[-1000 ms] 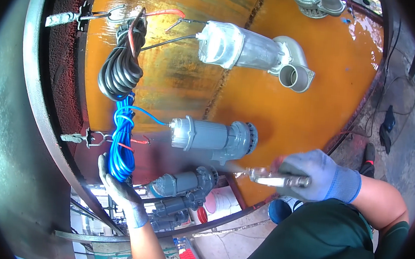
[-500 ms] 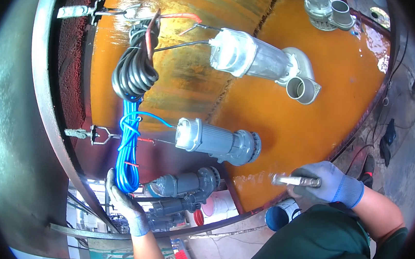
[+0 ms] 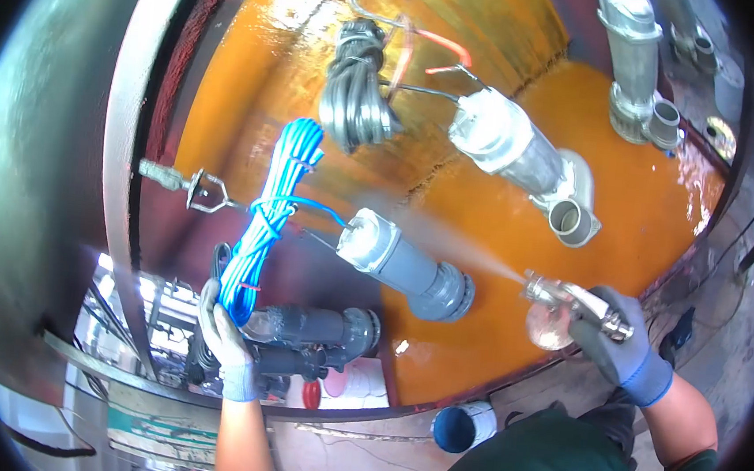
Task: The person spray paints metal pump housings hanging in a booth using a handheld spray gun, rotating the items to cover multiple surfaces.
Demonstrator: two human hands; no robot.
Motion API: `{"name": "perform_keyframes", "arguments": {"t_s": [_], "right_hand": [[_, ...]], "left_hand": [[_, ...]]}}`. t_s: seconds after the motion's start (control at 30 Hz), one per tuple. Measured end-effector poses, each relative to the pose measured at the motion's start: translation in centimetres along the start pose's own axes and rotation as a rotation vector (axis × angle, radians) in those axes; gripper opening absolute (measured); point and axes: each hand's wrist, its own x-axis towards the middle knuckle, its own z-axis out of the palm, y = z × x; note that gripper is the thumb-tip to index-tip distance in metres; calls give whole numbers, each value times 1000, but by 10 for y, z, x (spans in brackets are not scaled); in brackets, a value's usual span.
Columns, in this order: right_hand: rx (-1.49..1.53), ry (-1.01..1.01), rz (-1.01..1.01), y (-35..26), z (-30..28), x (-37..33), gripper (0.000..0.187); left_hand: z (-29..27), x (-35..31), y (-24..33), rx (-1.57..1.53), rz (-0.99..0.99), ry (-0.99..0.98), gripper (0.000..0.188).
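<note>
My left hand [image 3: 225, 347], in a pale work glove, grips the lower end of a tied bundle of blue cable [image 3: 264, 227]. A blue strand runs from the bundle to a grey submersible pump [image 3: 410, 269] hanging from a hook. In my gloved right hand [image 3: 623, 348] is a metal spray gun [image 3: 580, 303] with a round cup [image 3: 551, 324] below its nozzle. Pale mist streams from the nozzle up and left, over the grey pump's far side. The trigger finger is not clearly visible.
Farther off hangs a silver pump [image 3: 517, 145] beside its coil of black cable [image 3: 356, 88]. Another pump [image 3: 631, 65] is at the far right. Darker pumps [image 3: 312, 328] hang near my left hand. An orange-coated booth wall [image 3: 608, 165] stands behind; a blue-lined bucket [image 3: 466, 426] is on the floor.
The blue bundle now leans, its top swung right and apart from the black coil. The pumps appear turned in view. The spray gun has tilted, and mist now shows at its nozzle.
</note>
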Motion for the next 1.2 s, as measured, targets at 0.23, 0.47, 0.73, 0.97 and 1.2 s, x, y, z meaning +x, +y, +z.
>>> {"name": "perform_keyframes", "arguments": {"t_s": [0.23, 0.47, 0.73, 0.97, 1.2], "right_hand": [[-410, -99, -198, -75, 9, 43, 22], [-468, -409, -311, -110, 23, 66, 18], [-454, -462, -227, -118, 18, 85, 16], [-639, -531, -244, -105, -5, 113, 22], [-468, -601, -153, -129, -6, 136, 28]], "left_hand": [[13, 16, 12, 225, 159, 82, 43], [52, 56, 90, 144, 291, 79, 50], [108, 70, 129, 22, 287, -8, 52], [110, 54, 123, -21, 272, -9, 42], [81, 21, 116, -54, 117, 43, 39]]}}
